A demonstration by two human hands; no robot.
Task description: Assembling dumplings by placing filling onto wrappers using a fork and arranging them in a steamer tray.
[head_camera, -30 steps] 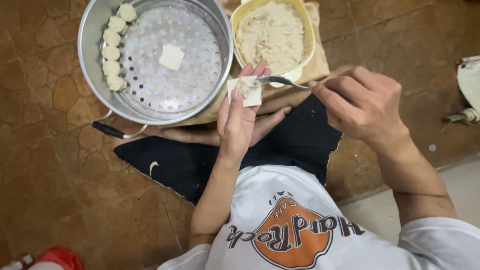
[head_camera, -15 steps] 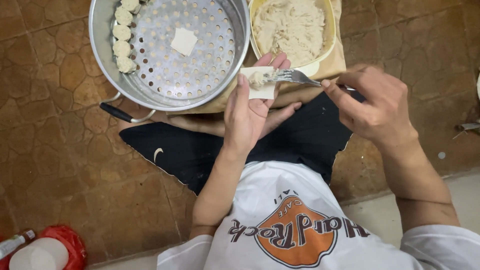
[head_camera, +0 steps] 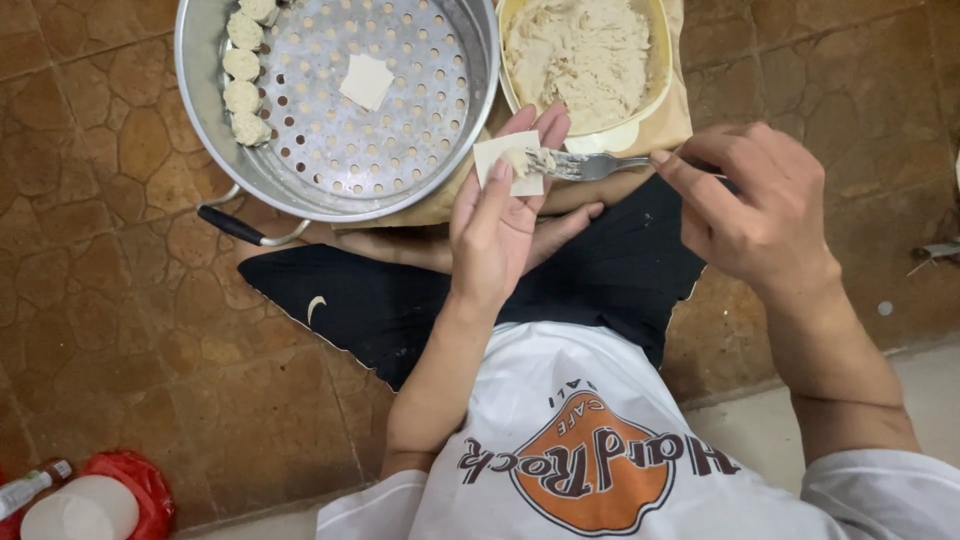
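Brown tiled floor (head_camera: 120, 330), steamer pan (head_camera: 200, 130), red bag (head_camera: 140, 480)

The place was a home cooking area: a perforated steamer pot (head_camera: 335, 110) and a bowl of filling (head_camera: 585, 60) stood on a stone-patterned tiled floor (head_camera: 110, 330).

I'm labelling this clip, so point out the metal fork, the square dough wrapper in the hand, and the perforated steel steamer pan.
metal fork (head_camera: 585, 166), head view, on its neck.
square dough wrapper (head_camera: 500, 155), head view, on its bare left part.
perforated steel steamer pan (head_camera: 195, 110), head view, on its left wall.
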